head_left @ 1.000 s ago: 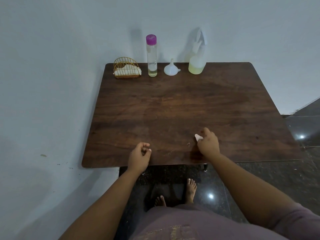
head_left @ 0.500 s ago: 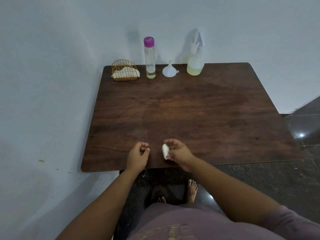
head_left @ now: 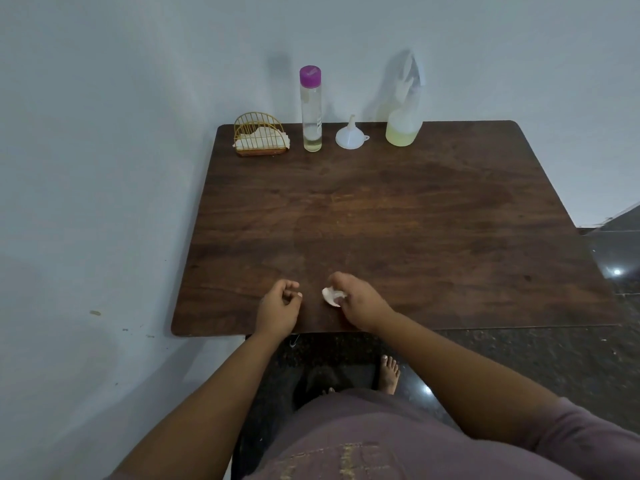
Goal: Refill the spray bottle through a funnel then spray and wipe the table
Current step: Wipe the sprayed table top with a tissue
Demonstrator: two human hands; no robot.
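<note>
— Spray bottle [head_left: 403, 123]: where?
— One, at the table [head_left: 415, 220]'s far edge, beside one funnel [head_left: 350, 135] and one capped bottle [head_left: 311, 109].
— Hands?
— Two. Right hand [head_left: 356, 301] grips one tissue wad [head_left: 330, 296]; left hand [head_left: 278, 306] curled, holding nothing.

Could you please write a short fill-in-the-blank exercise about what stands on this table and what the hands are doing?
1. The tall clear bottle has a cap coloured ____.
2. The white funnel stands between the tall clear bottle and the ____ bottle.
3. The crumpled white tissue is held in the ____ hand.
4. The napkins sit in a wire holder coloured ____.

Missing words: purple; spray; right; gold
</note>
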